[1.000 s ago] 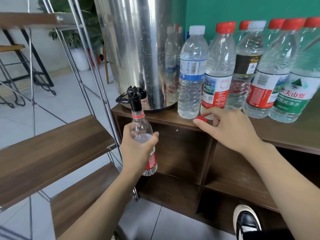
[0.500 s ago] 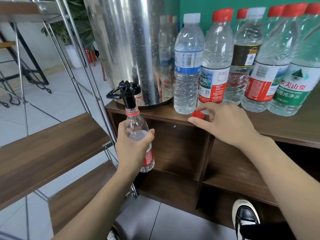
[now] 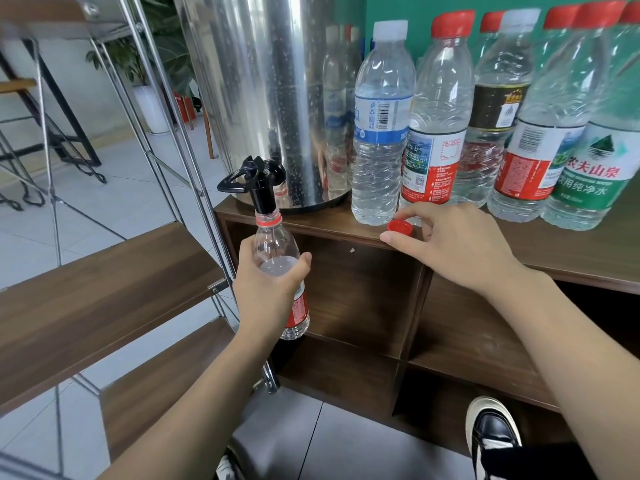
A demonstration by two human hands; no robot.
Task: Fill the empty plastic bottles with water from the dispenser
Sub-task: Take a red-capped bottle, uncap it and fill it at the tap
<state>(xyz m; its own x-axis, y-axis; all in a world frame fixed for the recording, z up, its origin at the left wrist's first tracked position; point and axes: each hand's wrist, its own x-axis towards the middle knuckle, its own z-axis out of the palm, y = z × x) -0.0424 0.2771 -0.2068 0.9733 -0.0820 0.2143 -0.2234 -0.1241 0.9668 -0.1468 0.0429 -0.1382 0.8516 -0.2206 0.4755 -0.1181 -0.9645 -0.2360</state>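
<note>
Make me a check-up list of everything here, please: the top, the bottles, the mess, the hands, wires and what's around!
Surface: brown wooden cabinet top, open shelves below.
Job's things: steel dispenser; uncapped bottle under the black tap, partly filled; red cap; capped bottles in a row beside the dispenser.
Clutter: nothing seen.
Hands: left hand grips the bottle; right hand pinches the cap on the top.
Cables: nothing seen.
Surroundings: metal-framed wooden steps, potted plant, green wall, tiled floor.
</note>
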